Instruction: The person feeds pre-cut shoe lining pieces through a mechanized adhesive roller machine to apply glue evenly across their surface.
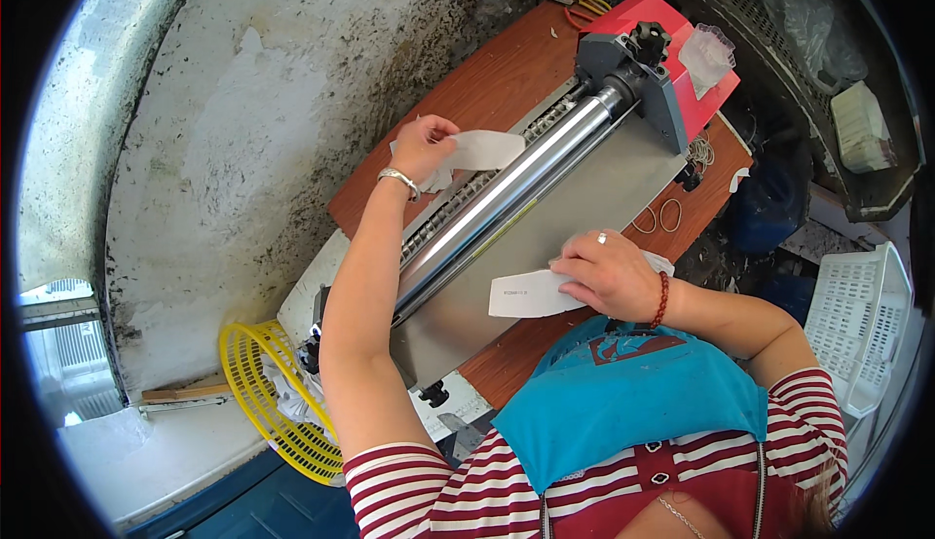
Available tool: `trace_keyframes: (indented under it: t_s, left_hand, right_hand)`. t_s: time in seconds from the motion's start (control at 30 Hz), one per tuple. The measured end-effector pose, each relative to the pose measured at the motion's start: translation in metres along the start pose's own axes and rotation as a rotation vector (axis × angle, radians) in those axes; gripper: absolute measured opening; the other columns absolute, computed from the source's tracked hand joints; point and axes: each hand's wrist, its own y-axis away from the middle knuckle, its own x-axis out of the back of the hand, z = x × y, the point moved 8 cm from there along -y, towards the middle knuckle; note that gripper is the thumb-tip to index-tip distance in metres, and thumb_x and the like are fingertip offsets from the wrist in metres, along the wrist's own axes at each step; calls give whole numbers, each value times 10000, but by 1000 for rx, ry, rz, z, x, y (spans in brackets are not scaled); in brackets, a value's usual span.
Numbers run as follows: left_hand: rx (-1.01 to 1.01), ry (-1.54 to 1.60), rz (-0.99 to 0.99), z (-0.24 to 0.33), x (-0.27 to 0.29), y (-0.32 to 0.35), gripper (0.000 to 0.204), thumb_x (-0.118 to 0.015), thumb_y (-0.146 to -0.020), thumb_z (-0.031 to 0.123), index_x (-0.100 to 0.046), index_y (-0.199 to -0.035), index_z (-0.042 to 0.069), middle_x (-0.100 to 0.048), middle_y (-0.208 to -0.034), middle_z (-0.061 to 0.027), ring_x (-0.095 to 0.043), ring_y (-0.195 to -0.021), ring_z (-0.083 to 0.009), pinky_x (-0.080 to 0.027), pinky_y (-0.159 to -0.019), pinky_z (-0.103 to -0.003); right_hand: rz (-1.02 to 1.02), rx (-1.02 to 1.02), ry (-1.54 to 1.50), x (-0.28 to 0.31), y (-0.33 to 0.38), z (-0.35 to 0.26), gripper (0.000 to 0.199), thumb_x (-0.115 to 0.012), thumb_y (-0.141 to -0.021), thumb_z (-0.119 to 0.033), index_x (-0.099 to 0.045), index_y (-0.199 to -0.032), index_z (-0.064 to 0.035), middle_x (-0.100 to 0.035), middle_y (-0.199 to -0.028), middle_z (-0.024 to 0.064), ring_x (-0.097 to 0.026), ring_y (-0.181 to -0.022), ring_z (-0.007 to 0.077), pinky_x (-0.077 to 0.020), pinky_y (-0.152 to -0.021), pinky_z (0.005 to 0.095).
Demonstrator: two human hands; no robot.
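A roller machine with a long polished steel roller [516,188] lies slantwise before me, its flat metal plate [575,188] on my side. My left hand [425,152] reaches across to the far side, fingers closed on a white flat piece [489,149] with a rounded end; this piece extends toward the roller. More white material shows beneath that hand. Over the near edge of the plate, my right hand [616,276] grips a white strip [526,296] with small print on it. The strip's other end shows beyond my palm; whether it is one layer or several I cannot tell.
The machine has a red end housing [623,18] and black knobs, and sits on a brown wooden board [467,86]. A yellow basket [243,364] with white pieces stands at the left. White plastic crates [847,315] are at the right; a stained wall rises behind.
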Motion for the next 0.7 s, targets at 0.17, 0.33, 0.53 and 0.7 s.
trace_keyframes:
  t_s: [0.17,0.33,0.53,0.7]
  left_hand:
    - [32,-50,432,-43,65,1,141,-642,-755,69,-657,-892,41,-648,-840,-55,-619,-756,-158,-503,-705,-307]
    - [83,-583,495,-62,69,6,190,-628,-751,105,-660,-934,67,-648,-961,-124,-637,-906,-279,-506,-797,-394]
    - [332,-694,-94,-128,26,1,355,-640,-783,136,-638,-1130,64,-614,-1181,-140,-597,-1081,-284,-477,-909,-380]
    - [285,-609,-101,-84,21,4,354,-630,-795,141,-633,-1136,45,-636,-1141,-141,-626,-1023,-263,-490,-881,-354]
  right_hand:
    - [63,77,29,-3,-3,-5,178,-685,-734,-127,-605,-888,-86,-541,-838,50,-565,-771,225,-430,-655,355]
    - [107,226,275,-9,4,-14,132,-598,-705,-119,-573,-832,-98,-538,-825,40,-564,-744,192,-421,-629,326]
    - [175,85,-74,9,-11,-3,86,-647,-742,-72,-583,-799,-63,-594,-770,42,-586,-694,235,-462,-603,352]
    - [-23,-442,-476,17,-1,62,97,-651,-808,-93,-619,-796,-3,-637,-680,75,-623,-618,173,-505,-584,284]
